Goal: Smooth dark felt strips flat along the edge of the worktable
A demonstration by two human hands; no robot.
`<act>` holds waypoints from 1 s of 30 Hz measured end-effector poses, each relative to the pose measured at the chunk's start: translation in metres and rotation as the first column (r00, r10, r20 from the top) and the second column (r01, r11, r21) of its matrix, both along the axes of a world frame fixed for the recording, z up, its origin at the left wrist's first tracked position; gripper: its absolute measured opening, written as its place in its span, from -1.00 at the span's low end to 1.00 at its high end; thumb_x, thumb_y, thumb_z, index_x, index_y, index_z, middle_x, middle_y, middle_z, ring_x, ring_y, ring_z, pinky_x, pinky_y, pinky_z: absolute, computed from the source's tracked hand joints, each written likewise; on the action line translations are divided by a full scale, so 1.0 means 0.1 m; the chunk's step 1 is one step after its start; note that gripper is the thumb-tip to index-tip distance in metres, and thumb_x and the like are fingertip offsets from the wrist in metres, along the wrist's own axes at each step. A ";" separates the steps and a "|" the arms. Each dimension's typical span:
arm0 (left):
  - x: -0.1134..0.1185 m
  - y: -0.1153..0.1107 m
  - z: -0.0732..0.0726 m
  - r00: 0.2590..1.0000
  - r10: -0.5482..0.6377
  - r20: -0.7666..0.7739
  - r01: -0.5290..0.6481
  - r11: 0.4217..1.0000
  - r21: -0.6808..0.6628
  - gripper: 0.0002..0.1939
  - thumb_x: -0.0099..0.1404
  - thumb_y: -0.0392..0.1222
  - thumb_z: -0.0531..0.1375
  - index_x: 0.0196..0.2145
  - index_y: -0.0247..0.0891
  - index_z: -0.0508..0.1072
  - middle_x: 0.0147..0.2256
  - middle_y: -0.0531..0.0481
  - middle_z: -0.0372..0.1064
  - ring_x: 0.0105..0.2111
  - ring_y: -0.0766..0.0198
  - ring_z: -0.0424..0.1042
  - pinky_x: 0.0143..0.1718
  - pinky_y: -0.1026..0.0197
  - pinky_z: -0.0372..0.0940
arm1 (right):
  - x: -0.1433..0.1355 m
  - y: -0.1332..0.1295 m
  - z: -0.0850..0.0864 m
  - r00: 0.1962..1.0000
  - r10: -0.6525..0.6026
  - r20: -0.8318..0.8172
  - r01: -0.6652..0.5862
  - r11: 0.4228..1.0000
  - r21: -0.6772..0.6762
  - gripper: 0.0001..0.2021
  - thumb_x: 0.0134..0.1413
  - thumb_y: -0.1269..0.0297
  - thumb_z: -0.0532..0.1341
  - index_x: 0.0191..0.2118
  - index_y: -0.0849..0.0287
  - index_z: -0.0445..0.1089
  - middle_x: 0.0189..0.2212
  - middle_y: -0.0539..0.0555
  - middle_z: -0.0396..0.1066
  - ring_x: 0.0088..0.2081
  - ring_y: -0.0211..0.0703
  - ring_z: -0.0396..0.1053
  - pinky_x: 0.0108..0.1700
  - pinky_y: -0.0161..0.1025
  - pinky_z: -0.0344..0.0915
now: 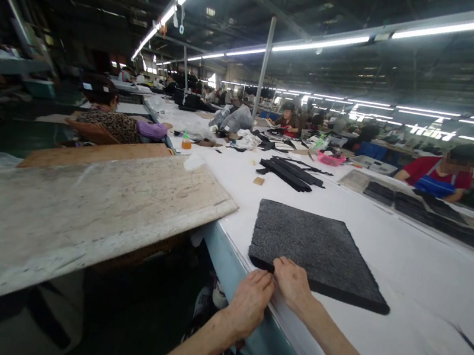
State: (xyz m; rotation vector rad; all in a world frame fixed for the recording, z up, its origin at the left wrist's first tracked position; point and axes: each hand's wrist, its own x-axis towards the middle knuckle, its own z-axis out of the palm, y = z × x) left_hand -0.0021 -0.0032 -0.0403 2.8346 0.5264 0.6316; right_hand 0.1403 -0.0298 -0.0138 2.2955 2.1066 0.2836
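- A big worn board (79,206), left of the grip.
- A bottle (186,143) with orange stuff inside, far past the grip, to the left.
- A pink basket (330,160), far past the grip, a bit right.

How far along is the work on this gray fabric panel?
Looks done: the gray fabric panel lies flat, black band along its near edge. In hand: right hand at that band, left hand beside it. Possibly left: the band's far right stretch, untouched now.
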 end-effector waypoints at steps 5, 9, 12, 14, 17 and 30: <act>0.09 0.13 0.00 0.976 0.166 -0.138 -0.159 0.986 0.058 -0.64 0.10 -0.48 0.03 -0.12 -0.45 0.34 -0.14 -0.22 0.33 -0.09 0.05 0.28 0.06 0.01 0.15 | -0.03 -0.03 -0.01 0.999 -0.050 0.020 0.050 0.999 -0.007 -0.82 0.12 0.57 0.04 -0.31 0.18 0.31 -0.32 0.09 0.37 -0.24 -0.11 0.36 -0.33 -0.28 0.20; 0.07 0.12 0.01 0.936 0.304 -0.178 -0.291 0.952 0.094 -0.64 0.11 -0.50 0.03 -0.11 -0.47 0.34 -0.14 -0.24 0.32 -0.09 0.03 0.28 0.04 -0.01 0.16 | -0.11 -0.08 -0.06 0.999 -0.027 0.030 0.026 1.000 0.016 -0.81 0.16 0.54 0.00 -0.28 0.18 0.31 -0.29 0.10 0.35 -0.22 -0.09 0.33 -0.31 -0.26 0.23; 0.07 0.12 0.02 0.930 0.324 -0.172 -0.311 0.945 0.101 -0.64 0.17 -0.52 -0.02 -0.09 -0.44 0.35 -0.13 -0.23 0.33 -0.06 0.05 0.28 0.06 -0.01 0.15 | -0.17 -0.08 -0.08 1.000 0.003 -0.020 -0.002 1.000 0.030 -0.82 0.17 0.52 0.00 -0.28 0.19 0.31 -0.25 0.14 0.33 -0.22 -0.09 0.32 -0.27 -0.25 0.23; 0.07 0.12 0.05 0.930 0.322 -0.177 -0.306 0.946 0.108 -0.62 0.19 -0.52 -0.04 -0.07 -0.42 0.36 -0.13 -0.22 0.35 -0.06 0.06 0.30 0.07 -0.01 0.16 | -0.21 -0.06 -0.08 0.989 -0.021 -0.144 0.025 0.999 0.027 -0.83 0.15 0.53 0.01 -0.29 0.21 0.31 -0.22 0.18 0.32 -0.21 -0.09 0.31 -0.24 -0.24 0.24; 0.05 0.15 0.10 0.917 0.330 -0.223 -0.307 0.942 0.135 -0.59 0.21 -0.54 -0.08 -0.06 -0.39 0.39 -0.11 -0.21 0.37 -0.05 0.08 0.33 0.07 0.02 0.19 | -0.27 0.02 -0.04 0.945 -0.097 -0.313 0.118 0.992 0.049 -0.84 0.11 0.55 0.04 -0.32 0.22 0.33 -0.22 0.20 0.34 -0.18 -0.08 0.32 -0.21 -0.23 0.25; 0.03 0.31 0.10 0.876 0.367 -0.314 -0.281 0.916 0.285 -0.38 0.13 -0.66 -0.16 0.05 -0.38 0.37 0.08 -0.26 0.29 0.07 0.08 0.29 0.10 0.09 0.19 | 1.37 -0.75 0.26 0.382 -0.131 -0.915 0.790 0.560 0.250 -0.74 0.02 0.21 0.20 -0.59 0.19 0.27 -0.72 0.00 0.30 -0.62 -0.19 0.35 -0.55 -0.30 0.31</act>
